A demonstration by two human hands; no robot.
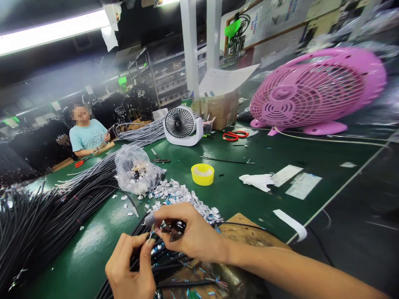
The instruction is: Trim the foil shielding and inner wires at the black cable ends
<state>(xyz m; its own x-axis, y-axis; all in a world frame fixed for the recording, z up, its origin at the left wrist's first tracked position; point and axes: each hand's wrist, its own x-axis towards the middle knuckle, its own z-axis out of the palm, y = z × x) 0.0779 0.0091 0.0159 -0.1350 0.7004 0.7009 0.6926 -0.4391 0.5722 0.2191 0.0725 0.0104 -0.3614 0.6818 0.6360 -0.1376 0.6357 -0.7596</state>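
My left hand (132,265) is closed in a pinch on the stripped end of a cable, where thin coloured wires (151,233) fan out. Right against it, my right hand (190,234) is curled with thumb and fingertip at the same wires. A dark, glossy object (175,229) sits within its palm; its kind is mostly hidden by the fingers. The index fingertip wears a grey cover (149,219). Below both hands lie black cables (168,265) with stripped coloured ends, on a brown board (243,228). Shiny foil scraps (183,197) are heaped just beyond.
Bundled black cables (77,203) run along the left. A plastic bag (134,170), yellow tape roll (202,174), white fan (182,126), red-handled scissors (235,135) and pink fan (311,91) stand or lie on the green table (96,249). Another person (89,133) sits at the far left.
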